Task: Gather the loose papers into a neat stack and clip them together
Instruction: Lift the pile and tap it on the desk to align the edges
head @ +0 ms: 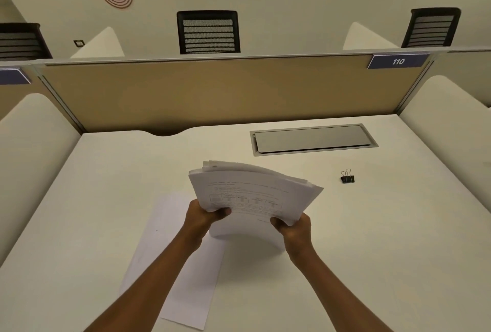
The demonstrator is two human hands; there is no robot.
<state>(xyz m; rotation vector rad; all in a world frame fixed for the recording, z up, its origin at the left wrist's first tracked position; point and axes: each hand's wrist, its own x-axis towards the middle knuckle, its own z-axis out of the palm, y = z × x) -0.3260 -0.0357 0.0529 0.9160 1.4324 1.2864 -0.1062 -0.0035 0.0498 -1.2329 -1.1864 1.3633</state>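
Observation:
A stack of printed papers is held upright on the white desk, its lower edge resting on the surface and its top fanned and uneven. My left hand grips the stack's left side and my right hand grips its right side. One loose white sheet lies flat on the desk under my left forearm. A black binder clip sits alone on the desk to the right of the stack, apart from both hands.
A grey cable-box lid is set into the desk behind the stack. A tan partition with a "110" sign closes the back. White side dividers flank the desk. Black chairs stand beyond.

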